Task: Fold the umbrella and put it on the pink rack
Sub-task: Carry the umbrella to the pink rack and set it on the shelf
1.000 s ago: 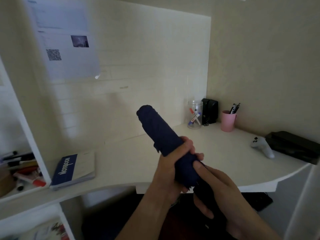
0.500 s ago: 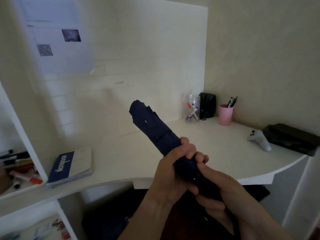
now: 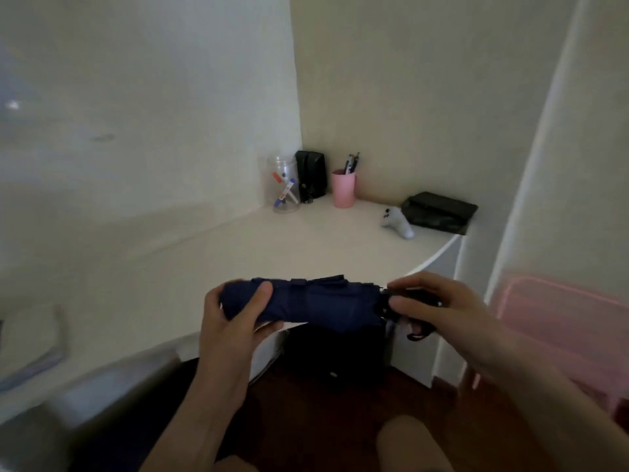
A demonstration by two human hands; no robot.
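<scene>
The folded navy umbrella lies level in front of me, just past the desk's front edge. My left hand wraps its left end, thumb on top. My right hand grips the black handle at the umbrella's right end, where a wrist strap hangs below. The pink rack shows blurred at the right edge, just beyond my right hand.
On the white desk stand a clear jar of markers, a black box, a pink pen cup, a white controller and a black case. A dark bag sits under the desk.
The umbrella has swung from pointing up and left to lying level. My left hand slid to its far end. The view has turned right, bringing the pink rack in.
</scene>
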